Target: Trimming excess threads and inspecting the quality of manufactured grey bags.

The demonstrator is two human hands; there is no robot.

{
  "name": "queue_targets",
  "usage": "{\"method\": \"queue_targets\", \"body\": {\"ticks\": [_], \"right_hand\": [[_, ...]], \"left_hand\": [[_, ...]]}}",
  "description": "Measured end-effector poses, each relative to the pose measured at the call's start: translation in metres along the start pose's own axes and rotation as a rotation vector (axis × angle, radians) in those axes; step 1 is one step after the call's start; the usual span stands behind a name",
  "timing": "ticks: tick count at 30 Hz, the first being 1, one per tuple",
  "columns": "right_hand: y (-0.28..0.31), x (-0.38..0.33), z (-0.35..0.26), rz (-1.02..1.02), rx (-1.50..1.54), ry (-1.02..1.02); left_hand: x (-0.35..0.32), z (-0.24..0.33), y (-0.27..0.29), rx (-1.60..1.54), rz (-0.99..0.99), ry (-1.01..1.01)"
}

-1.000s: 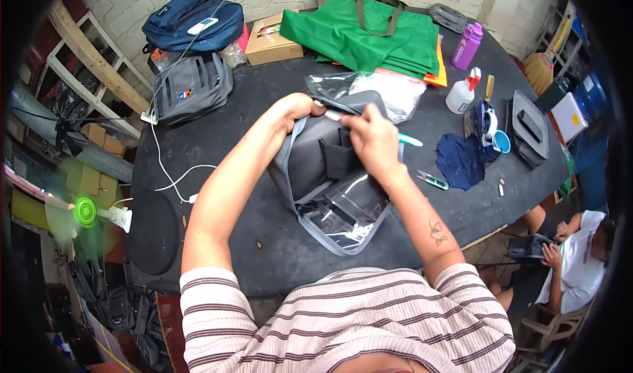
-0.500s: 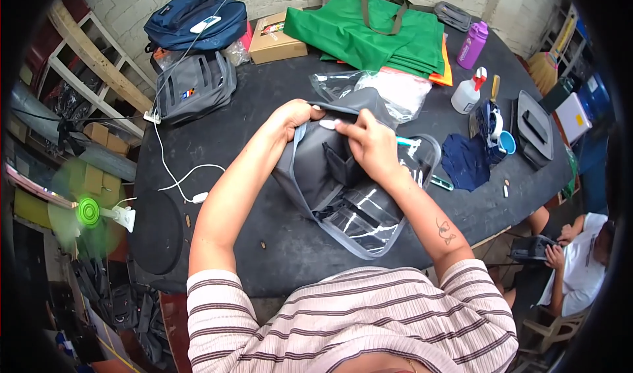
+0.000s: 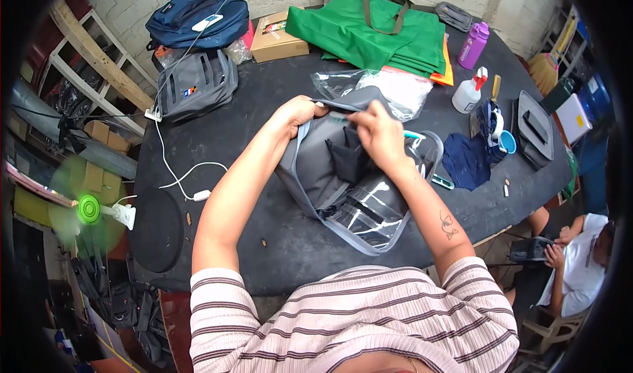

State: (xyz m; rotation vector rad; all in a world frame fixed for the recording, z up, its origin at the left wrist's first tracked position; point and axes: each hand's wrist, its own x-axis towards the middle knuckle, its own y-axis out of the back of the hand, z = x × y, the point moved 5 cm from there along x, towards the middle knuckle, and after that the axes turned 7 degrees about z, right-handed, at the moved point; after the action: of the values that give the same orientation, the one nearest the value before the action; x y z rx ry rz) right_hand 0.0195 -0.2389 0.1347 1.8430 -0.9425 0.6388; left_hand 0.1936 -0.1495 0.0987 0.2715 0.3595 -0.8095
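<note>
A grey bag [image 3: 330, 169] with a clear plastic panel lay open at the centre of the frame on the dark tabletop [image 3: 264, 109]. The left hand [image 3: 297, 113] gripped the bag's upper left edge, its fingers curled tight over the grey fabric. The right hand [image 3: 379, 132] sat just right of it at the bag's top, fingers pinched narrow on a small greenish piece at the opening; what that piece was could not be told. A black inner pocket [image 3: 349, 159] showed just below the right hand, and the clear panel [image 3: 369, 215] spread toward the lower right of the bag.

Behind the bag, touching its top edge, lay a crumpled clear plastic wrapper [image 3: 389, 89]. In the upper middle of the frame sat folded green fabric [image 3: 369, 30] with an olive strap across it, and a cardboard box [image 3: 277, 37] just left of it. A second grey bag [image 3: 194, 86] and a navy backpack [image 3: 198, 20] occupied the upper left. A purple bottle [image 3: 473, 45] and a white spray bottle [image 3: 469, 93] stood at the upper right, with dark blue cloth [image 3: 465, 162] below them. A white cable [image 3: 175, 169] ran down the left side of the tabletop to a green fan [image 3: 88, 209]. Another person [image 3: 580, 267] sat at the lower right edge.
</note>
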Motion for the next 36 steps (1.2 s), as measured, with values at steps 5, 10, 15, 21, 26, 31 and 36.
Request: {"method": "queue_targets", "body": {"ticks": [5,10,15,21,26,31,36], "right_hand": [[0.001,-0.001,-0.002,-0.076,0.067,-0.060],[0.005,-0.002,-0.007,-0.151,0.144,-0.096],[0.092,-0.002,0.008,0.475,0.350,-0.172],[0.101,-0.101,0.202,0.750,0.834,-1.055],[0.112,-0.137,0.176,0.342,-0.657,-0.529],[0.085,-0.147,0.100,-0.613,-0.177,-0.363],[0.089,-0.142,0.123,-0.323,-0.085,-0.701]], "left_hand": [[-0.011,0.002,-0.002,-0.010,-0.007,-0.005],[-0.019,0.013,-0.003,0.022,0.014,-0.036],[-0.032,0.042,0.019,0.194,0.105,-0.280],[-0.028,0.066,0.039,0.568,0.193,-0.384],[-0.038,0.068,0.036,0.346,0.070,-0.414],[-0.061,0.072,0.028,0.277,-0.211,-0.414],[-0.060,0.069,0.024,0.075,-0.211,-0.311]]}}
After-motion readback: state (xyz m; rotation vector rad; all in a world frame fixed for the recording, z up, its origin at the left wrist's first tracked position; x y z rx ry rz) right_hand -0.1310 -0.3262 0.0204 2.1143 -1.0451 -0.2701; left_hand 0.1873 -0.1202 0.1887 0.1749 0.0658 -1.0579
